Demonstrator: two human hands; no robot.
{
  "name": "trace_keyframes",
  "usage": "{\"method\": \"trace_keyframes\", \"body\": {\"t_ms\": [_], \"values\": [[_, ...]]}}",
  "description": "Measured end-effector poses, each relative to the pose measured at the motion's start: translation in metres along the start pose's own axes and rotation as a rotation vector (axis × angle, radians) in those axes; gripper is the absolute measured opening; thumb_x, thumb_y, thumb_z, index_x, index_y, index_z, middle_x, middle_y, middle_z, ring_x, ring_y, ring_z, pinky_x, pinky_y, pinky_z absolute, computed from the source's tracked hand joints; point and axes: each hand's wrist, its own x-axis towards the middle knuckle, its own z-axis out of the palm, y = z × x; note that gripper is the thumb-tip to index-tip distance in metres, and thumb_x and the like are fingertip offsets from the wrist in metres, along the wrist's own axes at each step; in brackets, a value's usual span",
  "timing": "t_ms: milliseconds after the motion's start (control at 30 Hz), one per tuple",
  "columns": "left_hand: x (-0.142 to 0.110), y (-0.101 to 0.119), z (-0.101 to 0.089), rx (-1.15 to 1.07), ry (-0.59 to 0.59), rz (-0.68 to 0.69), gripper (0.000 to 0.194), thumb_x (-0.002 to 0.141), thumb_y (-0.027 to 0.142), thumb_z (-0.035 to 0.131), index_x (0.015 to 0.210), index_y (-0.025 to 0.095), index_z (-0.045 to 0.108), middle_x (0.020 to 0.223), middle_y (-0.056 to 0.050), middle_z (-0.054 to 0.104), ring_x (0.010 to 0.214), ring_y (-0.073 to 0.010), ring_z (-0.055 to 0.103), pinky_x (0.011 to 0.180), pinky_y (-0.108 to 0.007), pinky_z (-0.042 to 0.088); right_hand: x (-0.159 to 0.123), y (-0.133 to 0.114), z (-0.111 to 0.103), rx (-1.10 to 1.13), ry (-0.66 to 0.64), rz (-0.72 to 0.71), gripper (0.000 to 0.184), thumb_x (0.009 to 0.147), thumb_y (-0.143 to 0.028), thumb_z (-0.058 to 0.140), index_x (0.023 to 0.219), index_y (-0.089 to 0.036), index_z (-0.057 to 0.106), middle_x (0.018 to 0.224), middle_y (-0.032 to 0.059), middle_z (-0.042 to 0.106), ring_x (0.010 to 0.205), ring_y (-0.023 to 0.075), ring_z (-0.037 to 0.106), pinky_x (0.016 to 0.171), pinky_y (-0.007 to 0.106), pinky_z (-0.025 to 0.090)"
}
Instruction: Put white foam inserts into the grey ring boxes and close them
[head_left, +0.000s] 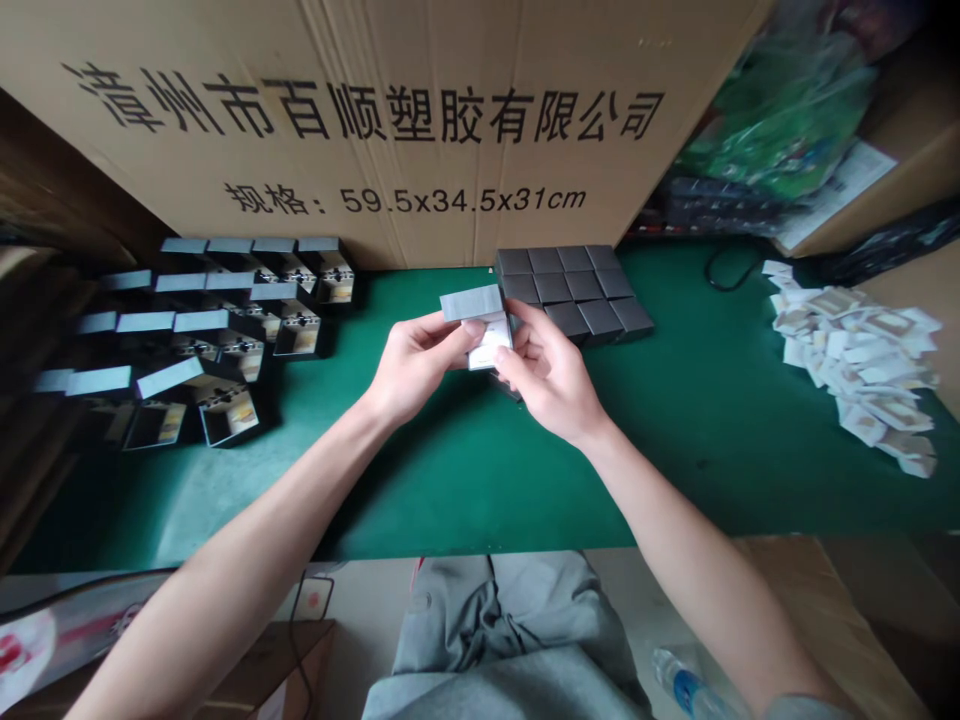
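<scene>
My left hand (411, 368) and my right hand (553, 378) hold a small dark hinged box (472, 303) between them, above the green table. Its lid is raised, and light glints off the lid's top. Both thumbs press on a white insert (490, 346) in the opening of the box. My left fingers wrap behind the box and are partly hidden; my right fingers curl along its right side. Something dark shows just under the box, too covered to make out.
Rows of open dark boxes (229, 412) stand at the left. Closed dark boxes (579, 287) form a block behind my right hand. White inserts (862, 350) lie heaped on the green table (675, 450) at the right. A large cardboard carton (420, 60) stands behind.
</scene>
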Motion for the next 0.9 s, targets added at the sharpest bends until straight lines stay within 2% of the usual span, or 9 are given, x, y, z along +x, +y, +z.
{"method": "trace_keyframes", "body": {"t_ms": [233,433,567,733,900], "values": [[-0.0009,0.0025,0.0004,-0.009,-0.110,-0.073,0.051,0.082,0.053,0.085,0.120,0.021,0.075,0.105,-0.007,0.081,0.094,-0.0229,0.079,0.075,-0.031,0.068,0.0001,0.0018,0.0036,-0.062,0.044,-0.034,0.052,0.097,-0.051,0.068,0.142,-0.027,0.059,0.083,-0.0013,0.064,0.067,0.0151,0.065,0.061,0.030,0.059],[-0.0035,0.0027,0.0012,0.025,-0.142,-0.015,0.047,0.084,0.052,0.085,0.117,0.019,0.077,0.105,-0.009,0.081,0.091,-0.0245,0.079,0.074,-0.032,0.068,0.0000,-0.0031,0.0047,-0.105,0.091,-0.045,0.046,0.097,-0.057,0.067,0.131,-0.026,0.064,0.084,0.0006,0.070,0.072,0.0184,0.070,0.066,0.033,0.062],[-0.0054,0.0044,0.0036,0.068,-0.169,0.009,0.045,0.084,0.051,0.085,0.114,0.019,0.078,0.102,-0.009,0.081,0.084,-0.0237,0.078,0.071,-0.033,0.066,-0.0006,-0.0056,0.0038,-0.154,0.125,-0.069,0.038,0.097,-0.055,0.068,0.123,-0.026,0.067,0.081,0.0005,0.071,0.069,0.0187,0.068,0.062,0.032,0.059],[-0.0055,0.0061,0.0071,0.099,-0.169,0.010,0.044,0.085,0.049,0.084,0.112,0.016,0.076,0.098,-0.009,0.080,0.081,-0.0213,0.075,0.065,-0.028,0.065,-0.0021,-0.0048,0.0017,-0.164,0.096,-0.079,0.036,0.102,-0.052,0.061,0.127,-0.027,0.066,0.085,0.0022,0.074,0.074,0.0201,0.070,0.063,0.033,0.058],[-0.0060,0.0059,0.0086,0.102,-0.183,0.023,0.047,0.085,0.049,0.084,0.114,0.014,0.074,0.097,-0.009,0.078,0.078,-0.0184,0.073,0.058,-0.024,0.063,-0.0028,-0.0016,0.0029,-0.163,0.100,-0.083,0.041,0.103,-0.054,0.058,0.132,-0.025,0.062,0.084,0.0024,0.073,0.073,0.0204,0.070,0.067,0.034,0.061]]}}
